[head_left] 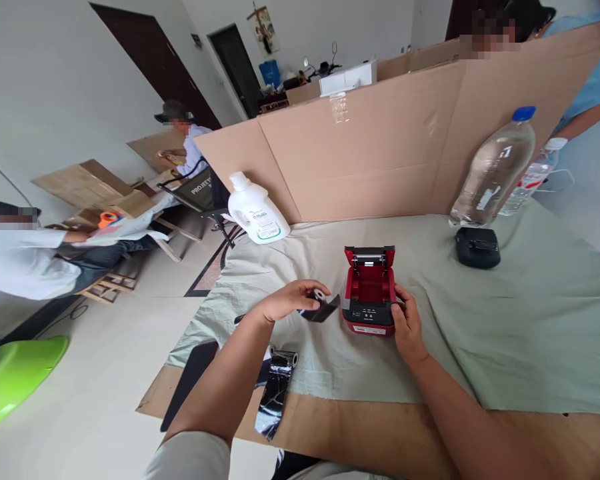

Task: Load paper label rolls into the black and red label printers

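In the middle of the cloth stands a small red and black printer (pixel 369 297), its lid raised and its red inner bay in sight. My right hand (pixel 410 323) grips the printer's right side, thumb at the front edge. Just left of the printer, my left hand (pixel 295 300) is closed on a small roll of dark paper (pixel 319 310), whose loose end points toward the printer. Below my left hand lies a black marbled roll (pixel 276 393), partly unrolled over the table's front edge. Another roll beside it is partly hidden by my left forearm.
A white jug (pixel 257 210) stands at the back left, before a cardboard partition (pixel 360 160). Water bottles (pixel 497 173) and a black case (pixel 477 247) are at the back right. A dark flat object (pixel 189 380) lies at the left edge. Other people sit beyond the table.
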`<state>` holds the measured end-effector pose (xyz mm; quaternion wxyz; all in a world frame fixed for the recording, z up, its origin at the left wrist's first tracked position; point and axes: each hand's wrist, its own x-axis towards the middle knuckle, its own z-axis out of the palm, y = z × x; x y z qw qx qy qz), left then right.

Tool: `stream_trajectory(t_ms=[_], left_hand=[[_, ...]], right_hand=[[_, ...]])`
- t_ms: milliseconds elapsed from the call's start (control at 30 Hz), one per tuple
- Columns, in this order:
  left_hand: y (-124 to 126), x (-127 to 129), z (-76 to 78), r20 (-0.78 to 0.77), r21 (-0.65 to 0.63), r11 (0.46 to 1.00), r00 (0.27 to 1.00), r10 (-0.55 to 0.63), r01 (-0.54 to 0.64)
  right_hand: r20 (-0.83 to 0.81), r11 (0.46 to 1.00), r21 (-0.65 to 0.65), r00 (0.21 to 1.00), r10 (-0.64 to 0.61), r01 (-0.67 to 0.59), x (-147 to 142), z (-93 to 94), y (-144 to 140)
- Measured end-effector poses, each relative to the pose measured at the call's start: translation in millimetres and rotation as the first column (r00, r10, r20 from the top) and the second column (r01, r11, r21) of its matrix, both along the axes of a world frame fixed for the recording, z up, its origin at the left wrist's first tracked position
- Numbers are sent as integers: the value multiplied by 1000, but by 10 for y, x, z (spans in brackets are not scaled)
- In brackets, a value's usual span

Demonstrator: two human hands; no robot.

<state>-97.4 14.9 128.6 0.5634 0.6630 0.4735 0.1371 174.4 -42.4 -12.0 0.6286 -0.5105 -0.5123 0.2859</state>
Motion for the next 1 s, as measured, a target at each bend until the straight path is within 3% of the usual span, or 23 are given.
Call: stream_trajectory(t_ms=[100,167,233,300,367,433,567,667,800,933,1000], left_hand=[[-91,341,305,330,-167,919,899,-289,357],[-65,575,358,408,-163,878,841,-356,450],[27,802,287,347,-74,906,862,-369,417],[153,1010,136,123,101,947,941,-316,305],[273,1184,-30,-151,291,925,966,-208,244],[355,1317,-162,-349,388,879,927,-139,278],[403,1472,-278,-533,437,831,843,-68,344],[394,1511,-309,-598,460,804,801,-33,377],[390,1494,-345,-593,475,795,805,-28,377],[390,1431,-340,-519,523,750,849,-97,405],[372,1377,-332,-386,626,707,919,-87,329]], right_hand=[[85,1000,18,996,-28,26,8,48,-25],[199,997,71,978,-57,43,13,100,-49],[296,987,152,951,-85,41,13,152,-71],[345,973,229,933,-104,24,6,192,-86],[372,962,273,921,-114,9,-2,221,-97],[401,955,296,906,-133,9,-8,248,-106],[459,932,363,868,-188,10,-12,311,-127],[467,913,407,867,-170,-40,-17,336,-142],[476,895,435,868,-138,-97,-24,324,-150],[518,886,453,837,-175,-95,-20,317,-151],[534,890,447,825,-184,-90,-19,326,-155]])
